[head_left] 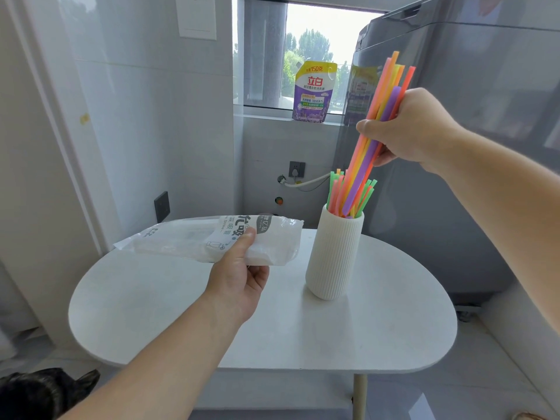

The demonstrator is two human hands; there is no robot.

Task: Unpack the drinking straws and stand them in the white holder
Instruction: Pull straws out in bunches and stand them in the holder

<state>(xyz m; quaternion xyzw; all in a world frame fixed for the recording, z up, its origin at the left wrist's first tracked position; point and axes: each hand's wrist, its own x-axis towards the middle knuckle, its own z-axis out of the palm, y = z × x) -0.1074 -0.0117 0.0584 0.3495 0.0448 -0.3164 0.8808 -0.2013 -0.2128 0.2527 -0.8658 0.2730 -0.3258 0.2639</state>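
Now light, stiffish straws (382, 122) are gripped mid-length by the right hand (415, 128) above the white holder (335, 256), while the limp bag (212, 237), left of it, is pinched by the left hand (239, 277).

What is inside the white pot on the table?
Colourful straws stand in the white holder, tops poking out. The right hand lowers another bunch in, its lower ends already past the rim. The ribbed wall hides the straws' bottoms.

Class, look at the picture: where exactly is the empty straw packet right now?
The packet is in the left hand, held above the left part of the white table, just left of the holder.
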